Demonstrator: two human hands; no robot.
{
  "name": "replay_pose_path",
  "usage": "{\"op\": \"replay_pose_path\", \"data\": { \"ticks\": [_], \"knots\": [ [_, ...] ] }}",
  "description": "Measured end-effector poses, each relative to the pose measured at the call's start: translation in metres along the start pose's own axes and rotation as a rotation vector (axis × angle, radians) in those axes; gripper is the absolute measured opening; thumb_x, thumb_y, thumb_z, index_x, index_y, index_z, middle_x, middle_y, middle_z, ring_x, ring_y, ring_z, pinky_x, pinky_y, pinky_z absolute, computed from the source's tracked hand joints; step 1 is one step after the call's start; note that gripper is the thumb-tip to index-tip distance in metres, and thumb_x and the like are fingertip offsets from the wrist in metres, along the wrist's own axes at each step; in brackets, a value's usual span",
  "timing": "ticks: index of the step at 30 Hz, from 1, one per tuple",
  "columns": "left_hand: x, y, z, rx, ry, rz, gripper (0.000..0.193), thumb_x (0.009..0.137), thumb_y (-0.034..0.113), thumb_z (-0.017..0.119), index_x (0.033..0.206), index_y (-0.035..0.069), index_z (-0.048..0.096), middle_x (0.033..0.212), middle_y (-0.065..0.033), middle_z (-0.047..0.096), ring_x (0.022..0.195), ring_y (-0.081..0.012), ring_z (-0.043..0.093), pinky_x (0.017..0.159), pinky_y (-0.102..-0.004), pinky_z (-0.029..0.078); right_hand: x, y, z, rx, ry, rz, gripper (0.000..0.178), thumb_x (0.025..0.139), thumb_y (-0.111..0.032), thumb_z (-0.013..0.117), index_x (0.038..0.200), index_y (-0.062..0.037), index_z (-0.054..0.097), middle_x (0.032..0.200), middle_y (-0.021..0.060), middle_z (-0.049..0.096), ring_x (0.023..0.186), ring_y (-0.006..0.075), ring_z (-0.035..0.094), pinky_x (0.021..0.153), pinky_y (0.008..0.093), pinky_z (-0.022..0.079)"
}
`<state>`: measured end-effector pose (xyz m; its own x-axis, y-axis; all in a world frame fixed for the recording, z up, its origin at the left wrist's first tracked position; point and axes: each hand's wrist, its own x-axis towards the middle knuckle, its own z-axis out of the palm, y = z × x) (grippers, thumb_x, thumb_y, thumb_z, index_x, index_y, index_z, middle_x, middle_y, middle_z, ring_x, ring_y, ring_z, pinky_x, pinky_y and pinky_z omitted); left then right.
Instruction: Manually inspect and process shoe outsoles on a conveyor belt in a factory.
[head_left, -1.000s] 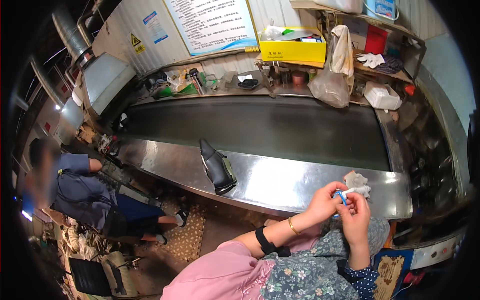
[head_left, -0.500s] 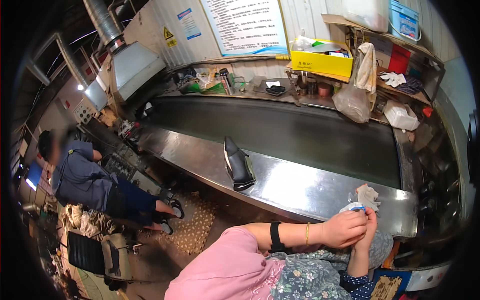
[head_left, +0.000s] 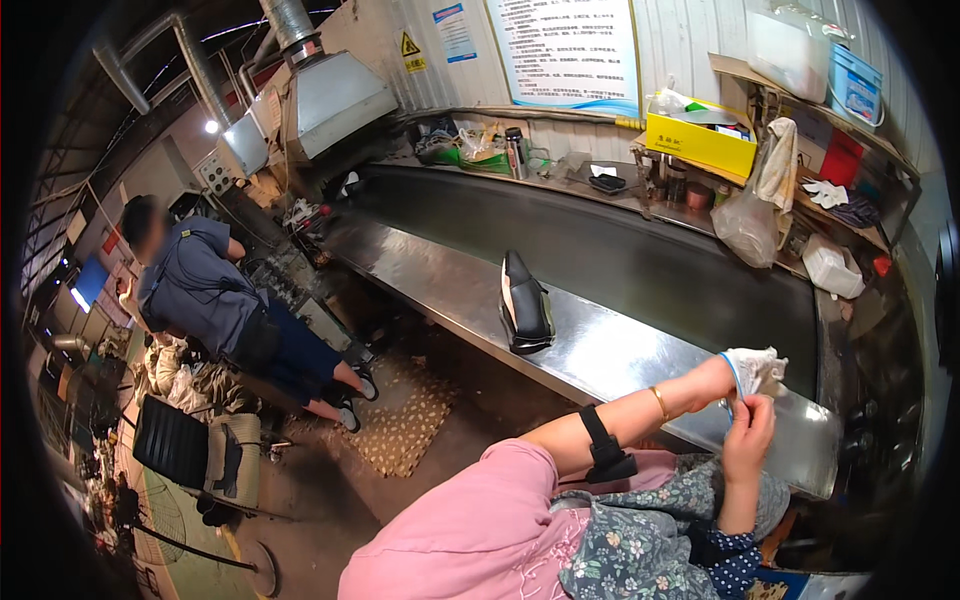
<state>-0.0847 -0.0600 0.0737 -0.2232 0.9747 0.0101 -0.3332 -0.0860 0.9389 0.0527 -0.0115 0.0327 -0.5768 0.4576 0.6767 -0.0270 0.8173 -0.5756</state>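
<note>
My left hand (head_left: 711, 381), with a gold bangle at its wrist, is partly inside a white work glove (head_left: 758, 373) with a blue-edged cuff. The glove hides its fingers, so how they are held does not show. Pinched at that cuff is my right hand (head_left: 748, 430), its fingers closed on the glove's edge. Both hands are above the right end of a shiny steel ledge (head_left: 610, 352). Further left on the ledge lies a black shoe (head_left: 524, 310) with a pale lining, its sole hidden.
Behind the ledge runs a wide dark belt (head_left: 620, 260). Shelves at the back right hold a yellow box (head_left: 700, 138), a blue bucket (head_left: 856, 88) and a hanging plastic bag (head_left: 748, 228). Another person (head_left: 215, 290) stands at the left near a chair (head_left: 168, 440).
My left hand has gone into the glove and reached forward, while my right hand holds the cuff. The whole view has shifted, with the scene appearing further right.
</note>
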Motion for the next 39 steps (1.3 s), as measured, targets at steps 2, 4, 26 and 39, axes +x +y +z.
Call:
{"op": "replay_pose_path", "data": {
  "ticks": [2,4,26,39],
  "knots": [
    [0.013,-0.028,-0.002,-0.501,0.036,-0.081,0.028,0.101,0.014,0.045,0.111,0.004,0.069,0.1,-0.0085,0.07,0.083,-0.0186,0.065,0.066,-0.0322,0.052,-0.019,0.006,0.016,0.119,0.094,0.164,0.008,0.093,-0.005,0.06,0.094,0.0005,0.055,0.088,0.0147,0.059,0.077,0.0281,0.057,0.07,0.0389,0.047],
    [0.005,-0.034,0.002,-0.92,0.081,-0.207,0.03,0.102,0.013,0.042,0.111,0.001,0.068,0.102,-0.0146,0.07,0.089,-0.0247,0.067,0.078,-0.0393,0.057,-0.017,-0.015,0.017,0.15,0.074,0.197,0.008,0.091,-0.005,0.061,0.096,-0.0007,0.056,0.087,0.0134,0.058,0.077,0.0252,0.057,0.068,0.0361,0.047],
    [-0.009,-0.066,-0.014,-1.017,-0.266,-0.099,0.041,0.102,0.025,0.045,0.133,-0.002,0.054,0.129,-0.0189,0.063,0.116,-0.0324,0.062,0.103,-0.0457,0.05,-0.017,-0.032,-0.02,0.008,0.068,0.202,0.024,0.083,-0.02,0.074,0.099,-0.0069,0.062,0.078,0.01,0.064,0.07,0.0287,0.065,0.064,0.0397,0.053],
    [-0.013,-0.043,0.02,-1.259,-0.299,-0.362,0.06,0.105,0.039,0.031,0.154,0.004,0.031,0.157,-0.0217,0.033,0.145,-0.0401,0.032,0.119,-0.0606,0.022,-0.01,0.041,-0.061,0.714,0.328,0.585,0.018,0.097,-0.008,0.065,0.11,0.0026,0.06,0.09,0.0033,0.068,0.083,0.0069,0.062,0.075,0.0227,0.051]
  ]
}}
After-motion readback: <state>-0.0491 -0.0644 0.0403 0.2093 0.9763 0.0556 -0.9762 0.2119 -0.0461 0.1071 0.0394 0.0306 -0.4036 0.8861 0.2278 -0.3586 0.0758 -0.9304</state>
